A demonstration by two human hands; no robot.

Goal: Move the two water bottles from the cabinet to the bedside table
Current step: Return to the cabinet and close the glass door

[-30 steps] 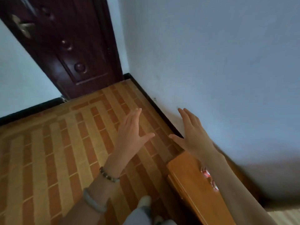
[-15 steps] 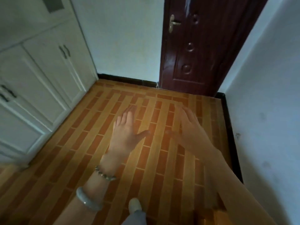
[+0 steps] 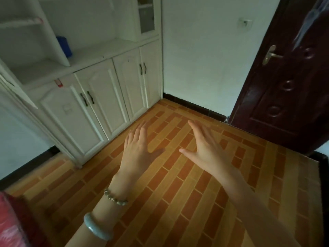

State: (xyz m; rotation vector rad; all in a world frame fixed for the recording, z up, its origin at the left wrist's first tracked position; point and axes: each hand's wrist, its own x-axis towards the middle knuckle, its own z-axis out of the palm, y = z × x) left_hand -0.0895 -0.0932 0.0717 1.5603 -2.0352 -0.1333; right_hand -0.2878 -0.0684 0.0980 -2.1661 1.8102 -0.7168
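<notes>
The head camera looks down at two bare hands held out over the floor. The left hand (image 3: 138, 152) is flat, with its fingers spread and its grip apart, and it holds nothing. The right hand (image 3: 207, 150) is also flat and wide open, its grip apart, and it holds nothing too. The two hands are near each other, with the thumbs pointing at one another but not touching.

The left wrist wears a bead bracelet (image 3: 115, 197), and lower on the arm sits a pale green bangle (image 3: 97, 229).

Under the hands is a floor (image 3: 178, 193) of orange and brown brick-shaped tiles.

To the left stands a white cabinet (image 3: 99, 97) with closed doors and dark handles. Above the doors is an open shelf (image 3: 85, 57). A blue thing (image 3: 64, 46) stands on that shelf, partly hidden by a white panel, and it is too hidden to tell what it is. The water bottles cannot be made out in this view.

On the right is a dark red door (image 3: 284, 86) with a metal handle (image 3: 270, 54). A white wall (image 3: 204, 59) stands between the cabinet and the door. A bit of red cloth (image 3: 12, 225) shows in the bottom left corner.
</notes>
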